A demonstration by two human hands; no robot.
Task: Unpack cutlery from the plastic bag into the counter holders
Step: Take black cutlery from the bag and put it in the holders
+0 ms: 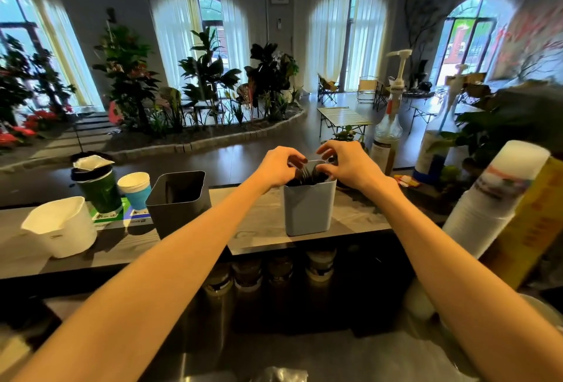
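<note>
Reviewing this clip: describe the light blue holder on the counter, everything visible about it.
The light blue holder is a tall, squarish, matte, plastic-looking bin with rounded corners, standing upright on the wooden counter. Dark cutlery pokes from its open top. The left hand and right hand work over its rim with curled fingers.

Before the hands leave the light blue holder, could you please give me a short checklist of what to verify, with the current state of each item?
1. Light blue plastic holder upright on the grey counter: ok.
2. Black plastic cutlery standing inside that holder: ok.
3. Left hand and right hand both at the holder's rim, fingers curled on a thin clear wrapping: ok.
4. Wrapping fully clear of the cutlery: cannot tell.
5. Dark grey square holder upright and free to the left: ok; its contents: cannot tell.
</note>
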